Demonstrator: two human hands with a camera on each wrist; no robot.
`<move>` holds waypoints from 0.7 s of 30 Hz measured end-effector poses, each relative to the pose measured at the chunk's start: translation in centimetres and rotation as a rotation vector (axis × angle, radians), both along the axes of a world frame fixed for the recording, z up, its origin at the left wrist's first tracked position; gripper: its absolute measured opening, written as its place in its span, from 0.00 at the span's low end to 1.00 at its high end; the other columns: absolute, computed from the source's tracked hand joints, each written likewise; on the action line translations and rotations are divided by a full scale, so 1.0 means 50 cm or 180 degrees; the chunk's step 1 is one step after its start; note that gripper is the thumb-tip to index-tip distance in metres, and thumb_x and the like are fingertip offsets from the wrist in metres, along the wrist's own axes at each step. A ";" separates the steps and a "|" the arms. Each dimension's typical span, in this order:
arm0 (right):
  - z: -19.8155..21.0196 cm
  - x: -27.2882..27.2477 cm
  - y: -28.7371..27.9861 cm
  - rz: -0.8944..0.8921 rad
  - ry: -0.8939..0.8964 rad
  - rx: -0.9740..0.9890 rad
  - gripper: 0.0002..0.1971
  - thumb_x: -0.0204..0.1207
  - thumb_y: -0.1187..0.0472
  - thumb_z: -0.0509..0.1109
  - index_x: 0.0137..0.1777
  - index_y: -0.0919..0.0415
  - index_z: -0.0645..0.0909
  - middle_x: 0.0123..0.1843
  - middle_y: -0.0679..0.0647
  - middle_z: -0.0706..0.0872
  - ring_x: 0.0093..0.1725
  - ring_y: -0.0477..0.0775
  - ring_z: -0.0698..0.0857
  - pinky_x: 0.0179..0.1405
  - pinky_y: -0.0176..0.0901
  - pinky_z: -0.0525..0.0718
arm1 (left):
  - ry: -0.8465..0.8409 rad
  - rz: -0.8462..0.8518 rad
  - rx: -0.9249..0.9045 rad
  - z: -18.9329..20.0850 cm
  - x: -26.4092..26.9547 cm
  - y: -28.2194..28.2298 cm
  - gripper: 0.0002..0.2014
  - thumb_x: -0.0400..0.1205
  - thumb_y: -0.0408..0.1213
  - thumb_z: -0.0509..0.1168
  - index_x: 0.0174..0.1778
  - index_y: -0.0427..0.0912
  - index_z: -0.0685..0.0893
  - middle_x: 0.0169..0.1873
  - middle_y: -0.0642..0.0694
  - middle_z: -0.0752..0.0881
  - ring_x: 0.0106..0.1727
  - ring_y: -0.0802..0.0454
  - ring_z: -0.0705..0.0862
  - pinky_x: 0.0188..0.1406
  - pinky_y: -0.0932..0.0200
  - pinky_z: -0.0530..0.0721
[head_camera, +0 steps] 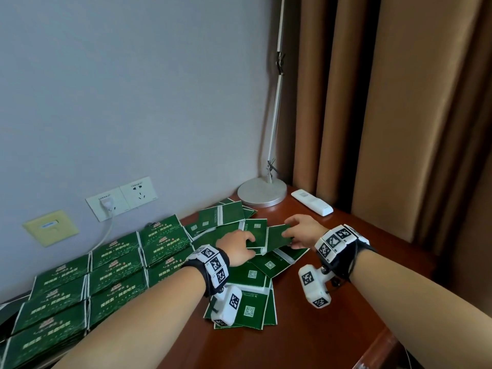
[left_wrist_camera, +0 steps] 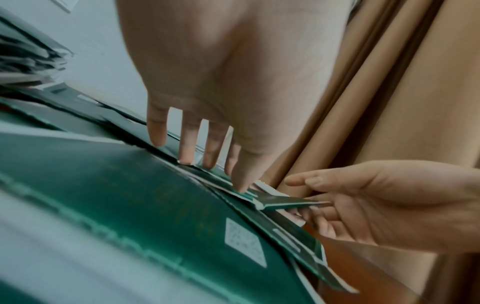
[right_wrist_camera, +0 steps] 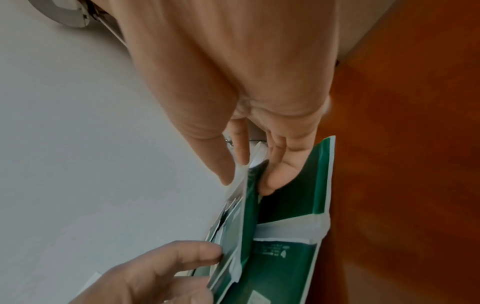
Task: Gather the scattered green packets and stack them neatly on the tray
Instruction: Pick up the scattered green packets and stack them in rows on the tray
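Right hand (head_camera: 300, 231) pinches a flat green paper packet (head_camera: 277, 237) beside the round silver lamp base (head_camera: 262, 193); left hand (head_camera: 237, 247), fingers straight, presses the packet pile (head_camera: 250, 275)

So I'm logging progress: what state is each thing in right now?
Left hand: fingers straight, pressing the loose packets.
Right hand: pinching one packet, lifted at an angle.
Loose packets: overlapping, scattered on the desk.
Stacked packets: neat rows on the left.
Wall socket: plug inserted.

Glossy green packets (head_camera: 250, 275) lie on a polished wooden table (head_camera: 306, 328) beside a brushed-metal lamp base (head_camera: 262, 191).
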State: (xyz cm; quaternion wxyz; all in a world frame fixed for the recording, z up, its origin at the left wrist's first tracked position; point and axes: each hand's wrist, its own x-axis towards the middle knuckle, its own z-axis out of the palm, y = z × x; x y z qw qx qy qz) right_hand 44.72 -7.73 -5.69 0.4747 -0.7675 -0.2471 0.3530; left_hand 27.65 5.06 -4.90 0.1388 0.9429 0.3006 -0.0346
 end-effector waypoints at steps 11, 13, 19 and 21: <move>-0.003 -0.013 -0.009 0.0406 0.0009 0.0047 0.19 0.72 0.80 0.68 0.56 0.57 0.82 0.52 0.64 0.86 0.33 0.57 0.88 0.26 0.40 0.82 | -0.0211 -0.0049 0.0093 0.000 0.004 -0.019 0.27 0.80 0.52 0.69 0.74 0.49 0.76 0.72 0.47 0.78 0.69 0.48 0.79 0.67 0.52 0.78; 0.000 -0.013 -0.016 0.0475 0.0022 0.0089 0.20 0.72 0.80 0.66 0.55 0.56 0.82 0.54 0.65 0.86 0.34 0.56 0.88 0.24 0.38 0.81 | -0.0219 -0.0037 0.0101 -0.002 0.006 -0.020 0.30 0.78 0.55 0.71 0.75 0.49 0.75 0.72 0.47 0.77 0.69 0.48 0.79 0.66 0.53 0.78; 0.007 -0.016 -0.029 0.0492 0.0298 0.0273 0.21 0.74 0.82 0.62 0.58 0.60 0.82 0.59 0.72 0.84 0.32 0.56 0.86 0.26 0.39 0.82 | -0.0185 0.0032 0.0136 -0.013 0.011 -0.022 0.37 0.70 0.61 0.75 0.74 0.51 0.75 0.70 0.48 0.78 0.67 0.48 0.80 0.64 0.51 0.80; 0.008 -0.015 -0.030 0.0514 0.0342 0.0319 0.21 0.74 0.83 0.62 0.60 0.62 0.81 0.59 0.72 0.84 0.32 0.56 0.86 0.25 0.39 0.82 | -0.0229 0.0074 0.0137 -0.016 0.014 -0.020 0.37 0.70 0.62 0.74 0.73 0.51 0.76 0.69 0.49 0.78 0.66 0.49 0.80 0.64 0.51 0.80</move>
